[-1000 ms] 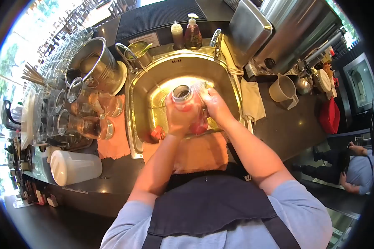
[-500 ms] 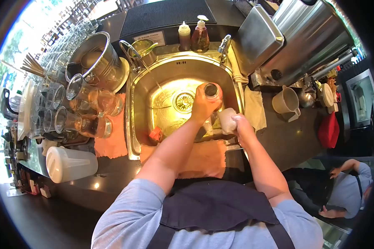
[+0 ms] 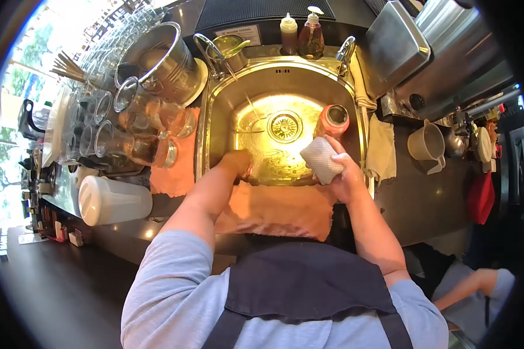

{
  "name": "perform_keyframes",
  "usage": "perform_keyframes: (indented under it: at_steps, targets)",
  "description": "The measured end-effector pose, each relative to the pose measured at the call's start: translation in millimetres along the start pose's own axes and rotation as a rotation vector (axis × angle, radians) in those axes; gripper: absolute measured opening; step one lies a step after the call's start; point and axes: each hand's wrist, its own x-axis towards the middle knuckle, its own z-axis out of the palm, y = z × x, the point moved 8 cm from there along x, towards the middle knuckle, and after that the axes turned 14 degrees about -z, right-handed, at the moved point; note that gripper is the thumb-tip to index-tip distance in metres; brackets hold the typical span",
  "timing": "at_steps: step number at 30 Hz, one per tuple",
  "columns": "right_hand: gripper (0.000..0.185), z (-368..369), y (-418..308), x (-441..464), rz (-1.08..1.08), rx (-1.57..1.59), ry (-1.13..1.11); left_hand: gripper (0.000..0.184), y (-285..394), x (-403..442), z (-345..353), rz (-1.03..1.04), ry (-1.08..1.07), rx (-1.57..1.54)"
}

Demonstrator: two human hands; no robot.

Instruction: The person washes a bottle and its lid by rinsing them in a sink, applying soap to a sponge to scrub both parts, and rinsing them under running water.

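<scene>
A white textured sponge [image 3: 322, 160] is gripped in my right hand [image 3: 347, 177] over the right front of the steel sink [image 3: 218, 96]. Just behind it a red-tinted bottle [image 3: 333, 120] with an open mouth stands inside the basin at the right. My left hand [image 3: 237, 163] reaches down into the front left corner of the sink; its fingers are mostly hidden, with a bit of something red beside them. A thin stream of water runs from the left faucet [image 3: 209, 49]. An orange cloth [image 3: 276, 212] lies along the front edge.
Glass carafes [image 3: 140, 148], a metal bucket [image 3: 172, 70] and a lidded white pitcher [image 3: 115, 200] stand at the left. Soap bottles [image 3: 311, 38] are behind the sink. A measuring jug [image 3: 426, 144] sits at the right. Another person [image 3: 471, 296] is at the lower right.
My left hand has let go of the bottle, now standing at the sink's right, and moved to the front left corner. The sponge remains in my right hand. The view has shifted.
</scene>
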Motion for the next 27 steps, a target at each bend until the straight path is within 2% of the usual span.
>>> perform_keyframes:
  at_steps: [1,3,4,6,7,9,10,11,12,13,14,15,16,17,18,20,21,22,24,25,26,27]
  targets:
    - [0.064,6,0,0,0.016,0.001,-0.065,0.028,1,3,-1,0.001,0.003,-0.009]
    - [0.062,9,-4,2,-0.008,-0.029,-0.04,0.025,-15,13,-22,-0.131,-0.07,-0.893]
    - [0.06,9,-6,5,-0.031,-0.051,-0.012,0.025,-7,3,-39,-0.122,-0.061,-0.887]
    - [0.058,8,-1,17,-0.089,-0.109,-0.023,0.026,20,-39,-85,-0.034,-0.106,-1.983]
    - [0.058,7,0,29,-0.189,-0.225,-0.029,0.026,35,-43,-89,-0.017,-0.102,-1.976]
    - [0.061,35,-13,34,-0.341,-0.465,-0.047,0.028,53,-52,-110,0.189,0.133,-2.137]
    - [0.061,44,-4,44,-0.631,-0.496,-0.152,0.028,67,-47,-119,0.202,0.131,-2.136]
    - [0.054,60,2,53,-0.451,-0.778,-0.042,0.034,72,-41,-123,0.14,0.184,-2.331]
    - [0.046,82,0,41,-0.812,-1.126,-0.082,0.041,70,-39,-123,0.069,0.238,-2.522]
    - [0.038,114,-7,14,-1.192,-1.497,0.043,0.047,73,-47,-138,0.172,0.171,-2.648]
    - [0.035,123,-15,3,-1.278,-1.454,0.056,0.047,65,-44,-135,0.186,0.189,-2.647]
    - [0.035,121,-18,13,-1.3,-1.446,0.047,0.048,58,-35,-129,0.318,0.128,-2.68]
    - [0.034,106,-15,36,-1.126,-1.275,-0.066,0.049,57,-51,-143,0.44,0.058,-2.711]
    - [0.033,94,-5,56,-0.942,-1.105,-0.172,0.05,57,-58,-135,-0.002,0.302,-2.735]
    - [0.033,97,-7,62,-0.943,-1.105,-0.179,0.05,57,-68,-141,-0.001,0.308,-2.738]
    - [0.022,95,12,82,-0.574,-0.677,-0.331,0.053,46,-90,-153,-0.067,0.614,-2.437]
    - [0.017,130,-15,53,-0.765,-1.014,-0.337,0.05,35,-84,-143,-0.121,0.493,-2.233]
    - [0.017,129,-14,56,-0.766,-1.019,-0.342,0.05,27,-76,-137,-0.119,0.495,-2.239]
    - [0.016,151,-16,36,-1.269,-1.327,-0.492,0.048,10,-88,-152,0.073,0.864,-1.977]
    - [0.019,145,-15,48,-1.064,-1.138,-0.601,0.047,14,-89,-148,0.055,0.818,-1.946]
    - [0.019,145,-15,49,-1.068,-1.135,-0.601,0.047,13,-93,-146,0.055,0.821,-1.943]
    - [0.02,139,-22,55,-0.972,-1.159,-0.449,0.045,18,-90,-142,0.117,0.679,-2.082]
